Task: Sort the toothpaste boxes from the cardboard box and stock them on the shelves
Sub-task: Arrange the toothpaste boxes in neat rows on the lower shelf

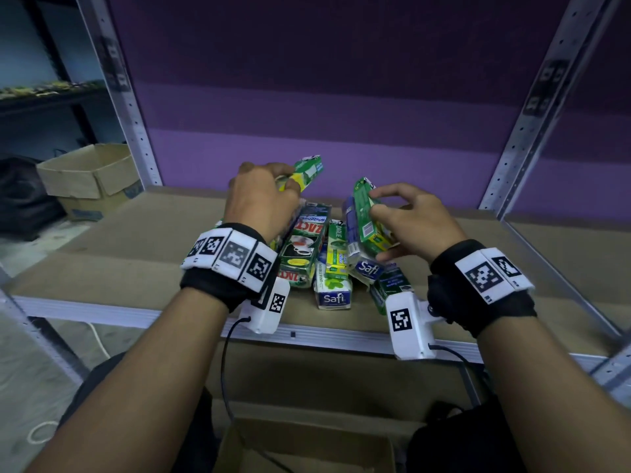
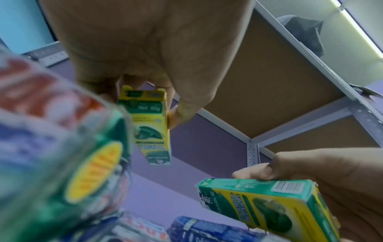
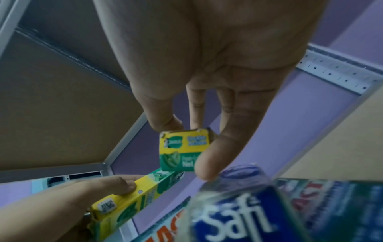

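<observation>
Left hand (image 1: 261,196), left of centre in the head view, is curled round a slim green-and-yellow toothpaste carton (image 1: 305,172), thumb and fingers pinching it and its far end tilted up toward the purple back wall (image 1: 341,97). Its end panel reads "Net 90g" in the left wrist view. Below the hand, a heap of toothpaste boxes (image 1: 317,254) lies on the brown shelf board (image 1: 136,240) at frame centre: a green box marked "ZACT" and "Whitening" (image 1: 302,247), a narrow green-and-yellow box marked "DARLIE" and "DOUBLE MINT" (image 1: 336,250), and a blue-and-white box marked "Safi" (image 1: 333,297). Right hand (image 1: 415,223), right of centre, grips a second green-and-yellow carton (image 1: 368,216) between thumb and fingers; a barcode label shows on its side. A plastic-wrapped blue "Safi" box (image 1: 363,266) sits against the palm; whether the hand holds it cannot be told. At far left stands an open brown cardboard box (image 1: 90,179).
</observation>
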